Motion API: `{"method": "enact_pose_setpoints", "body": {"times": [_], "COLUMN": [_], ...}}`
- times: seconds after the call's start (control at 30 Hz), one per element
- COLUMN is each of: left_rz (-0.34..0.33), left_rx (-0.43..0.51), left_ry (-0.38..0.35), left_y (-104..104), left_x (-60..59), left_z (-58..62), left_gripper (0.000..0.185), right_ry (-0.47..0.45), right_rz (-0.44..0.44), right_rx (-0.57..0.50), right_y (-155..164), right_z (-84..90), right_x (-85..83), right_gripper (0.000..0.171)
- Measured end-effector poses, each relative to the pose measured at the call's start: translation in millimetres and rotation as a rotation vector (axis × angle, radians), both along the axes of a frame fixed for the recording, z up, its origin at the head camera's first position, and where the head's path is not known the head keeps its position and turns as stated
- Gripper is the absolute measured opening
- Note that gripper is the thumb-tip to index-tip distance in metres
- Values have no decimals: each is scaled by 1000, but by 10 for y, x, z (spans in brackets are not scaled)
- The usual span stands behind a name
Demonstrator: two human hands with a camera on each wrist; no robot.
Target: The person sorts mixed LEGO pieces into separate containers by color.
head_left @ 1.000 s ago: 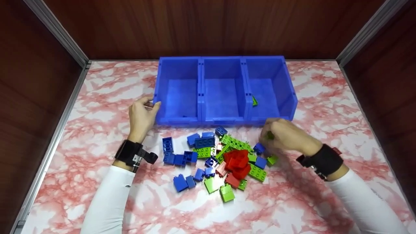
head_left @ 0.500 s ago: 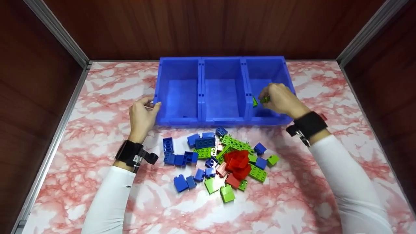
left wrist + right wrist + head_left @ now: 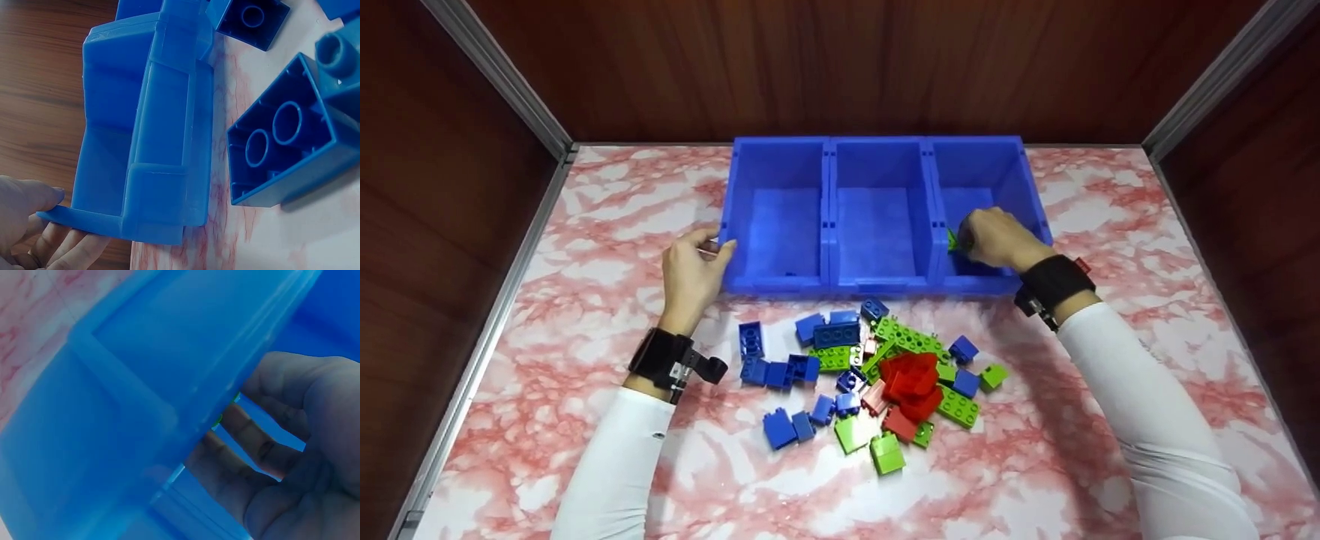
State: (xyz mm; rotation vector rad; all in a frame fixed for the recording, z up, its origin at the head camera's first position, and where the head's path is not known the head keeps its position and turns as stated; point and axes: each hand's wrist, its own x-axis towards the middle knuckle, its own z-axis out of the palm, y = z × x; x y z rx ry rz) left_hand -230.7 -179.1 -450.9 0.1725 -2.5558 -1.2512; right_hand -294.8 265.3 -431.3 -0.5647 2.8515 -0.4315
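Note:
My left hand [image 3: 692, 276] grips the left side wall of the blue three-compartment bin [image 3: 778, 286]. In the left wrist view, the thumb [image 3: 42, 194] is on the inner side of the rim and the fingers lie outside. My right hand [image 3: 997, 236] is down inside the right compartment, fingers curled. A green piece [image 3: 952, 241] shows beside it at the divider. In the right wrist view, the bin wall [image 3: 129, 394] hides the fingertips; only slivers of green [image 3: 217, 420] appear there, so whether a green brick is still held cannot be told.
Before the bin lies a loose pile of blue bricks [image 3: 778, 429], green bricks [image 3: 887, 454] and red pieces [image 3: 913, 384] on the marbled tabletop [image 3: 720, 487]. Brown wood-look panels [image 3: 840, 67] enclose the back and sides.
My right hand has carried a green brick from the table at the bin's front into the right compartment and lowered there. My left hand keeps its grip on the bin wall.

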Motion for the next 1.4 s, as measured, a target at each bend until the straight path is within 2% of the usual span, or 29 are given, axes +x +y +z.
{"method": "enact_pose_setpoints", "body": {"times": [0.1, 0.2, 0.33, 0.47, 0.6, 0.73, 0.9, 1.0, 1.1, 1.17, 1.23, 1.33, 1.4], "left_rz": [2, 2, 0, 3, 4, -2, 7, 32, 31, -10, -92, -273, -396], "left_rx": [-2, -7, -6, -7, -10, -5, -2, -39, -79, -100, -130, -205, -259], "left_ry": [4, 6, 2, -1, -3, -22, -56, -11, 92, 174, 224, 202, 128], "left_y": [-9, -13, -9, 0, 5, 11, 41, 94, 189, 271, 367, 520, 617], "left_x": [7, 10, 8, 5, -1, 6, 71, 144, 239, 312, 388, 513, 595], "left_z": [-1, -5, 4, 18, 35, 53, 89, 126, 164, 186, 211, 248, 271], "left_gripper": [33, 34, 34, 34, 35, 38, 59, 65, 63, 58, 51, 40, 36], "right_ry": [13, 22, 43, 135, 241, 340, 455, 498, 447, 375, 269, 138, 74], "right_rz": [20, 17, -26, -52, -98, -163, -260, -358, -459, -509, -537, -564, -577], "right_rx": [-11, -32, -99, -164, -238, -358, -481, -521, -556, -563, -586, -632, -666], "right_y": [-21, -24, 20, 93, 178, 274, 368, 425, 500, 550, 603, 668, 705], "right_z": [6, 61, 220, 397, 501, 520, 466, 421, 370, 326, 271, 191, 147], "right_x": [16, 47, 133, 274, 454, 650, 887, 931, 904, 878, 859, 850, 855], "right_gripper": [18, 2, 30, 27, 25, 22, 26, 32, 40, 47, 52, 53, 50]}}
